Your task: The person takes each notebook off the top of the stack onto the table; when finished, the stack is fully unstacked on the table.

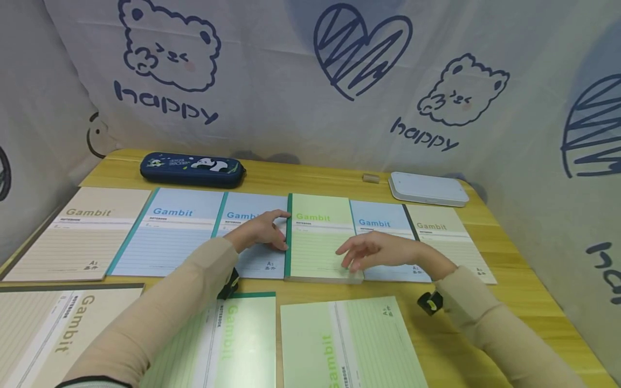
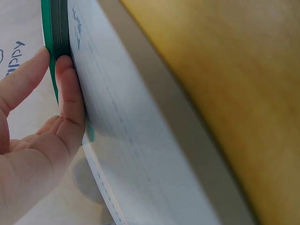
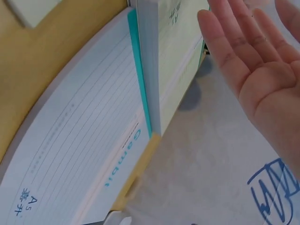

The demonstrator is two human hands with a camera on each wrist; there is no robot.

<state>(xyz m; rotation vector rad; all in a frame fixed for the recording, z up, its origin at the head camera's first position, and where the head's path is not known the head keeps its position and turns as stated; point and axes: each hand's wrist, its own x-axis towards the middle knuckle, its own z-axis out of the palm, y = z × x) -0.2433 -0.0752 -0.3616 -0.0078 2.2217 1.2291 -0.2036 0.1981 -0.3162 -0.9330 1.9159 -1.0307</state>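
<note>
We judge the green notebook stack, frame centre, light and slippery; left hand touches its spine, right hand open above.

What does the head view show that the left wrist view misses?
Only the head view shows the whole row of notebooks, the pencil case, the white box, the right hand open above the green stack, and more notebooks nearer the person. Only the left wrist view shows close up the fingertips pressed against the stack's dark green spine. Both show the left hand at that spine and the wooden table.
</note>
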